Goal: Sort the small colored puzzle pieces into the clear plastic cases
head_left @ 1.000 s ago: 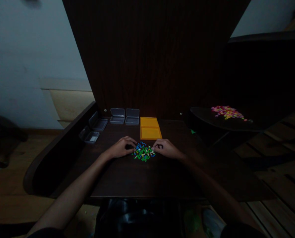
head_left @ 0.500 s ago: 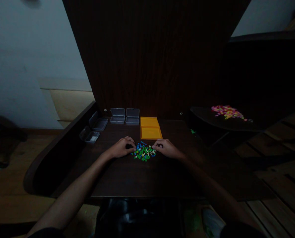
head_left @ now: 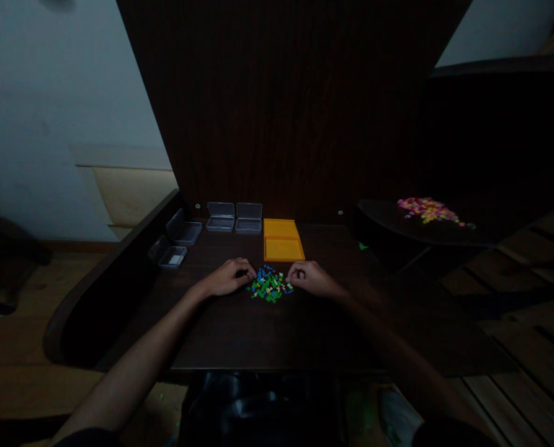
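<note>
A pile of tiny plastic pieces [head_left: 270, 287], mostly green with blue, white and a little yellow, lies on the dark tabletop. At its left edge is my left hand [head_left: 230, 277], thumb and fingers curled together in a pinch. My right hand [head_left: 314, 279] rests at the right edge of the pile in a similar pinch, its fingertips by some pale and blue pieces. Whatever either hand may hold is too small and dark to make out. Just behind the pile stands an open yellow case [head_left: 283, 249], its lid tilted back.
Two open clear plastic boxes [head_left: 221, 225] stand left of the yellow case. Further left are two more clear boxes [head_left: 188, 233], beside the raised side panel [head_left: 113, 273]. Pink and yellow pieces [head_left: 428, 210] are heaped on a shelf at right. A dark back panel [head_left: 281, 112] rises behind.
Both hands stay at the pile's edges with hardly any movement. My right fingertips have shifted slightly at the right edge; the boxes and case are unchanged.
</note>
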The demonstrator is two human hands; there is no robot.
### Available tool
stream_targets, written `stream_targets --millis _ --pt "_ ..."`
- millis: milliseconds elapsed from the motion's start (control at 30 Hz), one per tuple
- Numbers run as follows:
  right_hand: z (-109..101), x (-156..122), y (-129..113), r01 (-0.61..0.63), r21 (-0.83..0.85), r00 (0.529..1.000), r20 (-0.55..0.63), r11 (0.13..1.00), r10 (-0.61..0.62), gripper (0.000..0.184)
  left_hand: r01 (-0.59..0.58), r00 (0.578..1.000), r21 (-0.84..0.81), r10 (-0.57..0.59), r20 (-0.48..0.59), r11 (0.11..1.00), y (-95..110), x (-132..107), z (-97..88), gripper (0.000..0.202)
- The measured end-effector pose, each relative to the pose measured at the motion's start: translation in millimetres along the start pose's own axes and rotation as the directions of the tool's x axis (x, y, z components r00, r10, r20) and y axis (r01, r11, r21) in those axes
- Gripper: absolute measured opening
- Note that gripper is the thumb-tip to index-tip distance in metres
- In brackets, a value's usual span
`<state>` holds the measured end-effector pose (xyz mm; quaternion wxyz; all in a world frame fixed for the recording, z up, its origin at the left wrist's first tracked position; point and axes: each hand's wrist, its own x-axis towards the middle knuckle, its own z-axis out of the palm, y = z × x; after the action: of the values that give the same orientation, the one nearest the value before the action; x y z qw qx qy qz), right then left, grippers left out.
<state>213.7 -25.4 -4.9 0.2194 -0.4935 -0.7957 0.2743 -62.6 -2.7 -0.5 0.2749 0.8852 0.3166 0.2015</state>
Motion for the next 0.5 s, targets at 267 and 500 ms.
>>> stream_targets --millis 267,500 --pt "0.3 0.9 5.1 -0.01 0.034 1.0 0.01 0.999 0.01 0.011 0.008 1.0 0.035 -0.008 0.002 0.999 -1.4 -0.6 3.6 0.015" --pt "1.2 1.0 8.6 -0.016 0.054 1.0 0.005 0.998 0.016 0.013 0.028 0.999 -0.016 -0.028 0.019 0.999 -0.6 0.2 2.4 0.017"
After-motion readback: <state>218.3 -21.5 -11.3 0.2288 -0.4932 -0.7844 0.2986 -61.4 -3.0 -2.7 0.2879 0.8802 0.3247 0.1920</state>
